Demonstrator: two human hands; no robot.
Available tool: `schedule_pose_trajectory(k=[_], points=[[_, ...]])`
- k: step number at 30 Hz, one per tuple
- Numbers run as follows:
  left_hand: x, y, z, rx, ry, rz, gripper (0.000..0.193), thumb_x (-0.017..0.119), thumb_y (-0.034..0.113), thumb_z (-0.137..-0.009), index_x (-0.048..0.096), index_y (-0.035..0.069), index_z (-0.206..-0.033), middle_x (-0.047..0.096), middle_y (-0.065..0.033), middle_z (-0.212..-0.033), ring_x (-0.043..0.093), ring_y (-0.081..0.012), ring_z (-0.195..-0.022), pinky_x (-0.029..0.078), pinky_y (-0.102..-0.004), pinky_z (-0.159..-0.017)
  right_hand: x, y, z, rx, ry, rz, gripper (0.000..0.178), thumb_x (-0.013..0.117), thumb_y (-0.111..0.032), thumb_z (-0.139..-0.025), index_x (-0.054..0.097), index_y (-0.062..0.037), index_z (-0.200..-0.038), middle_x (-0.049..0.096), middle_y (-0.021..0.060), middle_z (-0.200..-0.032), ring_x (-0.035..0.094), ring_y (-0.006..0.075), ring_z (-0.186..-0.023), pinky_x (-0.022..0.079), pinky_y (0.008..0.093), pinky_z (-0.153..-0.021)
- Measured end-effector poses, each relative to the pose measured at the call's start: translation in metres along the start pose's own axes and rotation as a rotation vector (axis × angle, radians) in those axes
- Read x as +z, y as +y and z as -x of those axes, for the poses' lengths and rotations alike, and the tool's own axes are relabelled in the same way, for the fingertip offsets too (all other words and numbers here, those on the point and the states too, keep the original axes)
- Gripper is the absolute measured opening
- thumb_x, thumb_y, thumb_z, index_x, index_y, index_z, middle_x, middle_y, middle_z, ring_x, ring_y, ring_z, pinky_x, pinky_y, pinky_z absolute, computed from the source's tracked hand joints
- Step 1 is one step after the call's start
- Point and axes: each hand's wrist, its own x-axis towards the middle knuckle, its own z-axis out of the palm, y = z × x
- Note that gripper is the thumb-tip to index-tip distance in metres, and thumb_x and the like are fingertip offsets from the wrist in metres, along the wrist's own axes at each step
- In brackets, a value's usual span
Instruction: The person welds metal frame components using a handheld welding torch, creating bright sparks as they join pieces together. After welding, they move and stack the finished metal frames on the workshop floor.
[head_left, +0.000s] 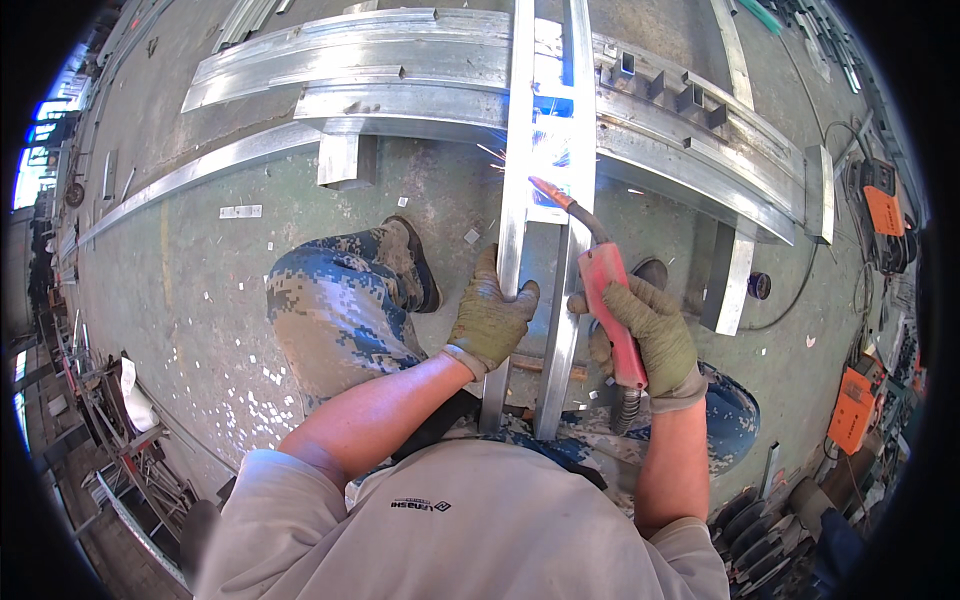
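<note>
My right hand (652,335), in an olive work glove, is closed around the red handle of a welding torch (606,290). The torch's copper-coloured nozzle points up and left at a bright arc, where sparks fly between two long metal rails. My left hand (492,318), gloved alike, is wrapped round the left rail of the metal frame (511,230). The right rail (562,345) runs beside it, and short crosspieces join the two near the arc. Glare hides the exact spot being welded. The frame rests across horizontal metal beams and reaches back toward my lap.
Wide galvanized beams (400,100) lie crosswise ahead, with short square tube pieces (690,97) on the right part. A block-like metal support (347,160) stands under them. Orange machines (882,212) and cables line the right side. Small pale scraps (265,420) litter the floor at left.
</note>
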Motion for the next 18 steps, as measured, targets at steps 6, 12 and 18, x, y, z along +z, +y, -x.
schedule_pose_trajectory(k=[6,12,18], points=[[0.002,0.018,0.004,-0.091,0.016,-0.008,0.068,0.071,0.012,-0.094,0.039,-0.003,-0.152,0.069,-0.0139,-0.116,0.067,-0.0177,-0.093,0.056,-0.0338,-0.078,-0.001,-0.002,0.001,-0.016,-0.003,-0.039,0.045,0.073,-0.028,-0.102,0.065,0.0023,-0.135,0.078,0.0182,-0.111,0.069,0.0146,-0.06,0.057,0.0281,-0.05],[0.001,0.016,0.004,-0.058,-0.009,0.006,0.076,0.071,0.017,-0.096,0.031,-0.004,-0.157,0.07,-0.0138,-0.103,0.066,-0.0148,-0.068,0.055,-0.0319,-0.056,-0.002,-0.001,0.0,-0.031,-0.009,-0.039,0.045,0.073,-0.026,-0.103,0.065,0.0042,-0.135,0.078,0.0153,-0.109,0.069,0.0131,-0.063,0.059,0.0283,-0.053],[0.002,0.003,0.002,-0.038,0.015,0.009,0.076,0.073,0.018,-0.095,0.033,-0.003,-0.157,0.071,-0.012,-0.099,0.066,-0.0147,-0.068,0.055,-0.0324,-0.057,0.001,-0.001,-0.002,-0.023,-0.022,0.005,0.047,0.072,-0.029,-0.103,0.064,0.0032,-0.136,0.077,0.0148,-0.106,0.068,0.0139,-0.061,0.054,0.0262,-0.05]])
